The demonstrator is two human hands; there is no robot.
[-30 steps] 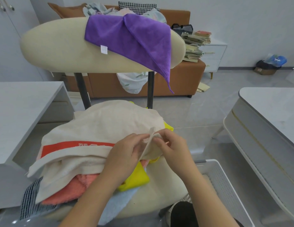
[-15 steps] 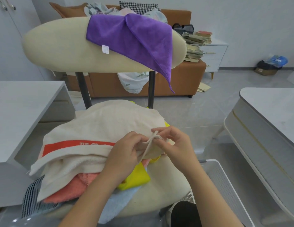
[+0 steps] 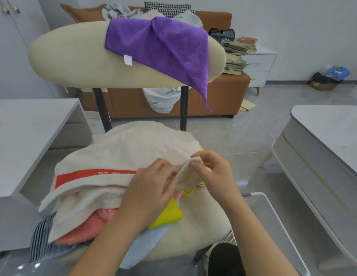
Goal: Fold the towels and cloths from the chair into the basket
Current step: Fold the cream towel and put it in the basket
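A cream towel with a red band (image 3: 122,156) lies on top of a pile on the chair seat (image 3: 193,232). Both hands pinch its right corner: my left hand (image 3: 151,186) from the left, my right hand (image 3: 211,168) from the right. Under it show a pink towel (image 3: 88,226), a yellow cloth (image 3: 167,216), a light blue cloth (image 3: 145,244) and a striped cloth (image 3: 41,238). A purple cloth (image 3: 161,48) hangs over the chair's backrest (image 3: 74,60). The white perforated basket (image 3: 273,226) stands on the floor to the lower right.
A grey table (image 3: 24,132) stands to the left and a white table (image 3: 329,148) to the right. Behind the chair are an orange sofa (image 3: 223,96) with clothes, a drawer unit with stacked books (image 3: 237,54), and bags (image 3: 329,78) on the floor.
Both hands have shifted slightly up and right along the towel's corner, still pinching it. The raised flap of towel now lies lower between the fingers.
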